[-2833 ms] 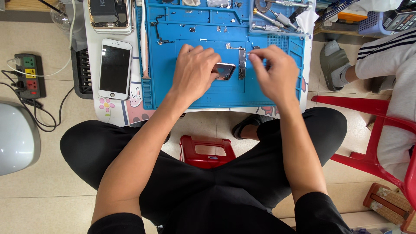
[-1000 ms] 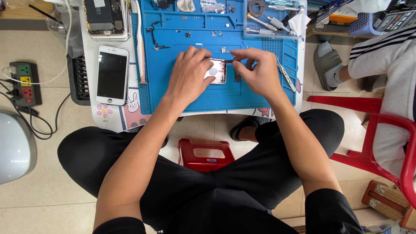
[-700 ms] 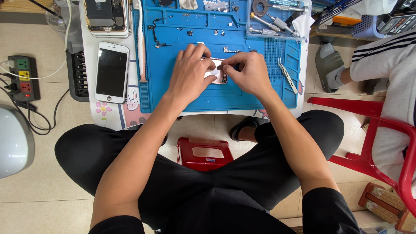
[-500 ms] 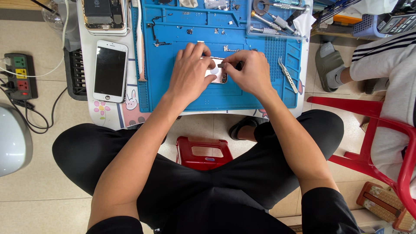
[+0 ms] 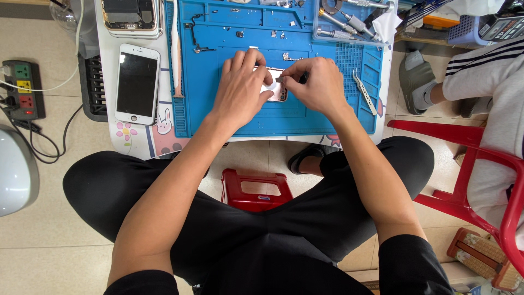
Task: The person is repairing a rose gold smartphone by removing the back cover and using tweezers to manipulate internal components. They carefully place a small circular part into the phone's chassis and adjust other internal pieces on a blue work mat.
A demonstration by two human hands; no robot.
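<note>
The phone part (image 5: pixel 274 87), a small pale frame, lies on the blue mat (image 5: pixel 338 114) right under my fingertips, mostly covered by them. My left hand (image 5: pixel 240 90) is spread flat over its near side, fingers loosely curled and pressing it down, thumb touching its edge. My right hand (image 5: pixel 316 84) is bunched beside it, thumb and forefinger pinched together on a small dark piece (image 5: pixel 280 80) at the part's top edge; I cannot tell what that piece is.

The mat covers a low white table (image 5: pixel 136 139), and I sit on the tiled floor (image 5: pixel 49 240) with my legs folded around a red stool (image 5: pixel 254 188). Just beyond my right knuckles lie tweezers (image 5: pixel 364 92). Past my fingertips, at the far edge of the mat, sits a clear tray of metal tools (image 5: pixel 349 22), with tiny loose bits scattered near it. Well off from my left hand rests a white phone (image 5: pixel 137 82), screen dark, and above it an opened phone (image 5: pixel 131 16) cut off by the top edge. Further left on the floor is a power strip (image 5: pixel 22 90) with cables, and a white rounded thing (image 5: pixel 16 169) only partly in view. To my right another person's sleeve (image 5: pixel 480 65) and sandalled foot (image 5: pixel 417 82) show beside a red chair (image 5: pixel 491 164).

Most of the part is hidden beneath my fingers.
</note>
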